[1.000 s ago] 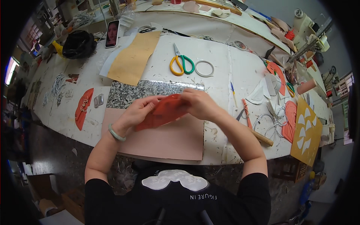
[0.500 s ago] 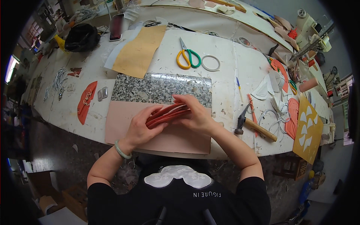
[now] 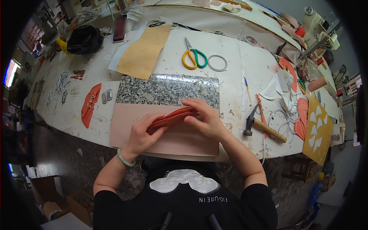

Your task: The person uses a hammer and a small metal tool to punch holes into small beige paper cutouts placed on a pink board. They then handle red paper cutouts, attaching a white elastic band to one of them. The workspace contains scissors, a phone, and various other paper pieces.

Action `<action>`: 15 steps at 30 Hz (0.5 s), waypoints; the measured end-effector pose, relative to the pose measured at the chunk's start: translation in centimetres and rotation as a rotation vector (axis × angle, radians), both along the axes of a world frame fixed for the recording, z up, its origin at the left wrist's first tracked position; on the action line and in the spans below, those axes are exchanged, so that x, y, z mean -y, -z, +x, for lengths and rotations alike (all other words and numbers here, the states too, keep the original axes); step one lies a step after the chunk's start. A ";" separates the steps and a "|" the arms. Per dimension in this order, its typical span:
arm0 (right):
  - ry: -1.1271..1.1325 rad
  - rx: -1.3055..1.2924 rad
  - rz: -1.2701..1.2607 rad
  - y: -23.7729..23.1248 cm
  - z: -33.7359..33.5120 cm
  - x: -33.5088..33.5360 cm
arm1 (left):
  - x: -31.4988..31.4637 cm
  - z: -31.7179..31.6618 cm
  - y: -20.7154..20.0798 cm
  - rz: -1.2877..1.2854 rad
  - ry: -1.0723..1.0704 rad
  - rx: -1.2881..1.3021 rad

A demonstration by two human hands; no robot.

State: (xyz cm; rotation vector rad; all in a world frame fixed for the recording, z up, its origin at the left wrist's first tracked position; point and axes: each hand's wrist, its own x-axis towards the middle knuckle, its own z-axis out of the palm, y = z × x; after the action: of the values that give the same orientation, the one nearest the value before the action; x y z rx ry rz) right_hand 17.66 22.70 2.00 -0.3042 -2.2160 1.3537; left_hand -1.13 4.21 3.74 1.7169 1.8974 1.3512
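Between my two hands is a stack of thin red-orange curved pieces (image 3: 174, 118), bowed and tilted above a pink sheet (image 3: 168, 141). My left hand (image 3: 143, 132) grips the stack's left end, thumb at the near side and fingers at the far side. At the other end, my right hand (image 3: 204, 119) holds the stack between its thumb and fingers. The pink sheet lies over the near part of a speckled grey stone slab (image 3: 166, 90). How many pieces are in the stack cannot be made out.
Beyond the slab lie scissors (image 3: 194, 58) with yellow and green handles, a coiled ring (image 3: 217, 63) and a tan sheet (image 3: 143, 51). A hammer (image 3: 264, 126) rests at right, near white cords and a yellow sheet (image 3: 317, 130). Another red-orange piece (image 3: 91, 105) lies left.
The stack's pieces, fanned apart before, now lie closer together. My right thumb has come up onto the near side of the stack. The whole view has shifted slightly.
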 end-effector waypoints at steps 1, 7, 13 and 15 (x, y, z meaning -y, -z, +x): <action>-0.017 -0.023 -0.041 0.3 0.2 -0.2 | 0.0 0.1 0.0 -0.001 -0.004 -0.002; -0.030 -0.111 -0.160 0.5 1.0 -0.7 | 0.3 0.3 0.6 -0.039 -0.037 0.114; 0.200 -0.432 -0.498 -0.1 1.0 -1.9 | 0.4 0.1 1.0 -0.064 -0.022 0.132; 0.298 -0.645 -0.595 0.8 0.7 -3.3 | 0.3 0.0 0.7 -0.105 0.023 0.156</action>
State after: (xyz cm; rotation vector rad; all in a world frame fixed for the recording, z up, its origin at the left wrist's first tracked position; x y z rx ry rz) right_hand 18.32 25.97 1.17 -0.3280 -1.1744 1.6237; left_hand -1.09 3.94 3.07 1.5317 1.8229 1.3115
